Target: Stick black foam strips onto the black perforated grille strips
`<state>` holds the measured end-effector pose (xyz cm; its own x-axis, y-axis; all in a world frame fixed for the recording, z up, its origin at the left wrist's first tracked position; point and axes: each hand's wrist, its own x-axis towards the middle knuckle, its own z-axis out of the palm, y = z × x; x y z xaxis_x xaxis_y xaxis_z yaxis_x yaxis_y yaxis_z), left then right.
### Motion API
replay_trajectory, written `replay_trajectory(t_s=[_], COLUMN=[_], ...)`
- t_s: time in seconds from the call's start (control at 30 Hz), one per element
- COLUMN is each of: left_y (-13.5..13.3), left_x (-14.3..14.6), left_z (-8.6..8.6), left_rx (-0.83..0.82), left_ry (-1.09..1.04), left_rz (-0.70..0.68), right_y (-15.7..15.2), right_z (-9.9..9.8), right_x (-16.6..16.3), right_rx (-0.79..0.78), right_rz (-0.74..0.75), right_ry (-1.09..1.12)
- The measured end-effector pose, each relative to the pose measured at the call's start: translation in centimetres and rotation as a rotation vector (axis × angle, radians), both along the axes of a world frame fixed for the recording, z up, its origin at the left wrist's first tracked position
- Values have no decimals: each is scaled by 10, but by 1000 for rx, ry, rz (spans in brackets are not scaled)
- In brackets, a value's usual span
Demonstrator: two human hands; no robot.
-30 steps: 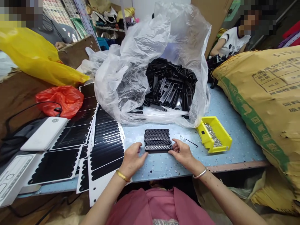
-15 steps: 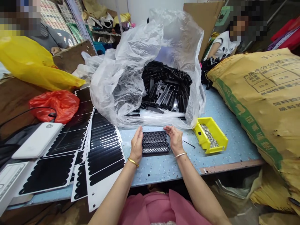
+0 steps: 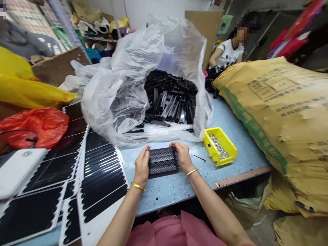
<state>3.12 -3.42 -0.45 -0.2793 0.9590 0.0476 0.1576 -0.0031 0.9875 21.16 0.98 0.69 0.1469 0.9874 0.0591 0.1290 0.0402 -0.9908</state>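
A row of several black strips with a mesh pattern (image 3: 163, 160) lies side by side between my hands, close above or on the blue table (image 3: 164, 186); I cannot tell which. My left hand (image 3: 141, 166) is closed on the strips' left ends. At their right ends, my right hand (image 3: 183, 156) grips with the thumb near side and fingers at the far corner. Just beyond, a big clear plastic bag (image 3: 120, 92) gapes open, full of loose black plastic strips (image 3: 176, 102). A thin black stick-like piece (image 3: 199, 158) rests right of my right hand.
A yellow bin (image 3: 228, 160) of small metal parts stands to the right, beside a large tan sack (image 3: 276, 89). Sheets of black scalloped strips (image 3: 102, 177), a white box-shaped device (image 3: 20, 171) and a red bag (image 3: 36, 126) fill the left. A person (image 3: 228, 51) sits beyond the sack.
Both hands have closed in on the ends of the mesh-patterned strips, which now look tilted slightly. The head view has turned a little to the right.
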Motion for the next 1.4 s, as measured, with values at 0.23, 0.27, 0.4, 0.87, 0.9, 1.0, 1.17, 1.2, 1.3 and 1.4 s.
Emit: replay_trajectory(t_s=[0.23, 0.27, 0.4, 0.87, 0.9, 1.0, 1.17, 1.2, 1.3, 1.4], left_y=[1, 4, 21, 22, 22, 24, 22, 21, 17, 15], left_x=[1, 4, 15, 6, 1, -17, -43, -46, -48, -46], left_z=[26, 29, 33, 35, 37, 40, 42, 41, 39, 37], left_rx=[241, 251, 136, 164, 178, 157, 45, 38, 36, 45], left_ry=[848, 919, 1028, 912, 880, 729, 521, 517, 554, 588], left_rz=[-426, -502, -643, -596, -554, -365, -92, -83, -72, -62], right_y=[-22, -21, -4, 21, 21, 20, 21, 20, 17, 14], right_z=[75, 77, 59, 38, 35, 30, 32, 32, 32, 31], right_x=[133, 156, 210, 214, 214, 212, 214, 216, 219, 219], right_rx=[290, 215, -156, -161, -171, -221, -209, -205, -174, -139], right_rz=[-210, -270, -129, 424, 400, 298, 174, 142, 110, 186], right_ry=[-582, -664, -1069, -1337, -1306, -1223, -1234, -1250, -1312, -1296])
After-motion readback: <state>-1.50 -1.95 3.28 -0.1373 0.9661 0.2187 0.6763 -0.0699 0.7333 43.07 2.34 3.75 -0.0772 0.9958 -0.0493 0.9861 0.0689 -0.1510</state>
